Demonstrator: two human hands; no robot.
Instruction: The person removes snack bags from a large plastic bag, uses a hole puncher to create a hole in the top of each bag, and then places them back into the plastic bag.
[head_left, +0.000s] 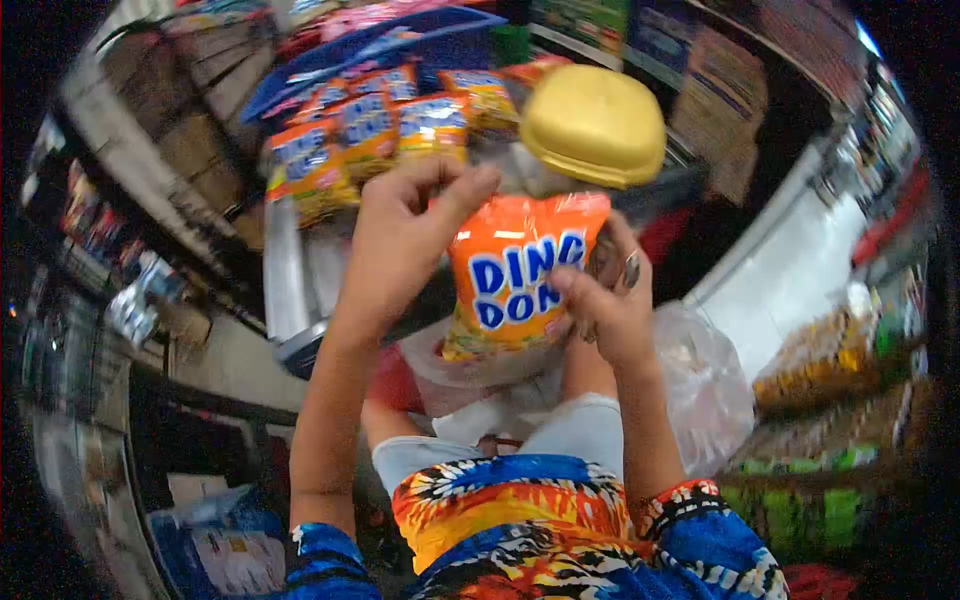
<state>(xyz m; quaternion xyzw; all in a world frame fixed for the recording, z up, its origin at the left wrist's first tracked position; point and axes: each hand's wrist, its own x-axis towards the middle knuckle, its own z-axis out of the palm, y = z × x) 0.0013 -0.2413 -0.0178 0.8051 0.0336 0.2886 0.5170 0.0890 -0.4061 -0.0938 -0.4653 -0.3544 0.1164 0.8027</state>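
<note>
An orange snack bag (515, 285) with blue "DING DONG" lettering is upright in front of me, above my lap. My right hand (615, 305) grips its right side, thumb across the front and fingers behind; a ring shows on one finger. My left hand (410, 225) is at the bag's top left corner, fingers curled and thumb against them; whatever lies in that pinch is hidden. Just beyond, several similar orange snack bags (365, 130) stand in rows.
Behind the bags is a blue basket (375, 45). A yellow lidded container (595, 120) sits to its right. A clear plastic bag (705, 385) is beside my right forearm. Packed goods (825, 360) line the right, and cardboard boxes (195, 150) stand at the left.
</note>
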